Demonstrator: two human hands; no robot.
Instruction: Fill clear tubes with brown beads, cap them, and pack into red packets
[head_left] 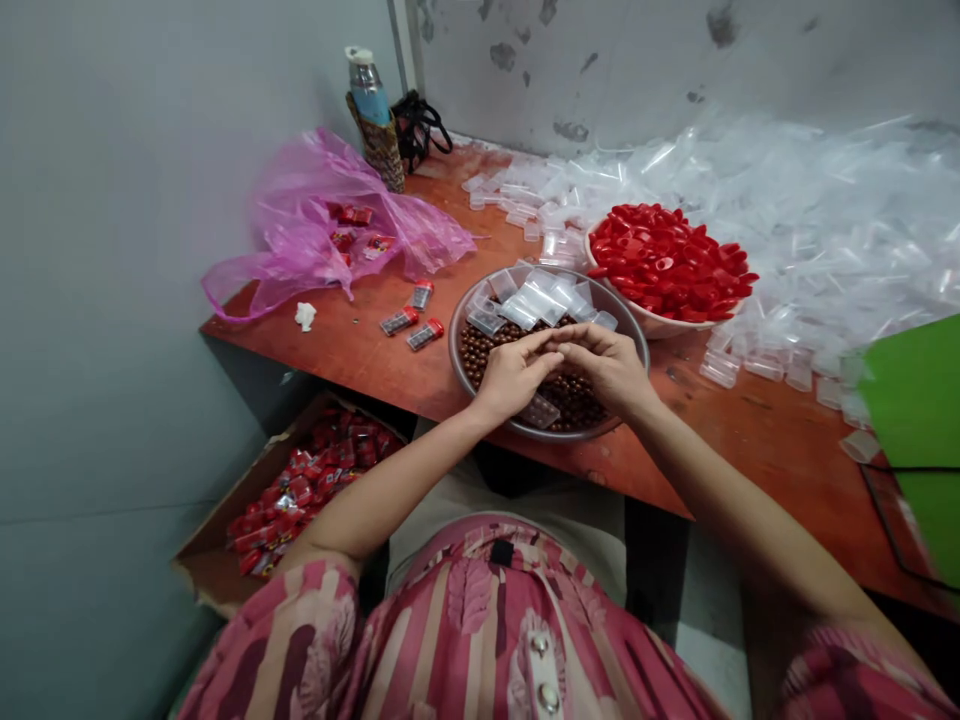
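Observation:
Above a metal bowl [456, 350] of small round brown balls [480, 358], my left hand [514, 378] and my right hand [604, 365] meet at the fingertips. The fingers of both are closed, and whatever they hold is hidden behind them. Clear plastic tubes [544, 298] lie on the balls at the bowl's far side. Another clear container [538, 410] rests near its front rim, below my left hand. Just beyond my right hand, a pale bowl [656, 325] is heaped with red caps [667, 260].
Red-capped filled tubes [425, 334] lie left of the metal bowl. Behind them is a pink plastic bag [300, 220] with red packs, near a bottle [369, 95]. Clear tubes [810, 220] pile up right. A cardboard box [217, 560] of red packs sits below the table [360, 370].

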